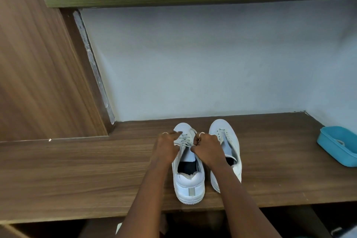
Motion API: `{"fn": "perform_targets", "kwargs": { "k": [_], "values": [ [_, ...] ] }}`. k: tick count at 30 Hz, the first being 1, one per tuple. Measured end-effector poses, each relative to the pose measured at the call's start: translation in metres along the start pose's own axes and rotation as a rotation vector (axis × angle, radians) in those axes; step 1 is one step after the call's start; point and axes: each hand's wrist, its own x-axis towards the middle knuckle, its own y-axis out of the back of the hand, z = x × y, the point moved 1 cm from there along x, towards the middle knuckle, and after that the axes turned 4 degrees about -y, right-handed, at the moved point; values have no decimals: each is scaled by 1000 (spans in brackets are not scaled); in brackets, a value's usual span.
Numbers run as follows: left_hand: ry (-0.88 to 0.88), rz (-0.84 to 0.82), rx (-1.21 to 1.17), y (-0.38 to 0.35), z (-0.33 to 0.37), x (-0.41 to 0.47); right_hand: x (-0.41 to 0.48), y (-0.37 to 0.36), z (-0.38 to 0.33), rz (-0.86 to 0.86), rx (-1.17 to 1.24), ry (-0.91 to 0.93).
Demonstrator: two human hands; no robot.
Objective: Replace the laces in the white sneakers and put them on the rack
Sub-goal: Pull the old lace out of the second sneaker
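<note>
Lower centre: left hand point(167, 146) and right hand point(206, 148), fingers pinched on the lace point(183, 142), flank the left sneaker point(188, 176), whose long axis runs up-frame.

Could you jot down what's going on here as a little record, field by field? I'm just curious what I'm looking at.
surface: wooden shelf against a pale wall
shoes: two white sneakers side by side, toes toward the wall
left sneaker: being laced, heel near the shelf's front edge
right sneaker: laces in its eyelets, partly hidden by the right forearm
left hand: pinching the lace over the left sneaker
right hand: pinching the same lace
other item: blue plastic tub at the shelf's right end
</note>
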Motion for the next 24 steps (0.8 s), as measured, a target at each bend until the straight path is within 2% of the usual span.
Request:
{"fn": "perform_targets", "kwargs": {
  "k": [3, 5, 8, 13, 16, 20, 24],
  "values": [
    [-137, -67, 97, -8, 5, -1, -1, 1, 0, 1, -14, 1],
    [-100, -11, 49, -9, 6, -2, 0, 2, 0, -2, -7, -3],
    [10, 64, 25, -5, 7, -4, 0, 2, -1, -9, -6, -3],
    [386, 228, -119, 4, 0, -10, -1, 0, 0, -33, 31, -23],
    [506, 285, -113, 8, -7, -14, -2, -1, -1, -73, 30, -39],
    [416, 155, -94, 9, -9, -10, -3, -1, 0, -80, 9, -34],
    [154, -25, -99, 3, -2, -6, -4, 0, 1, -79, 35, -74]
  ]
}}
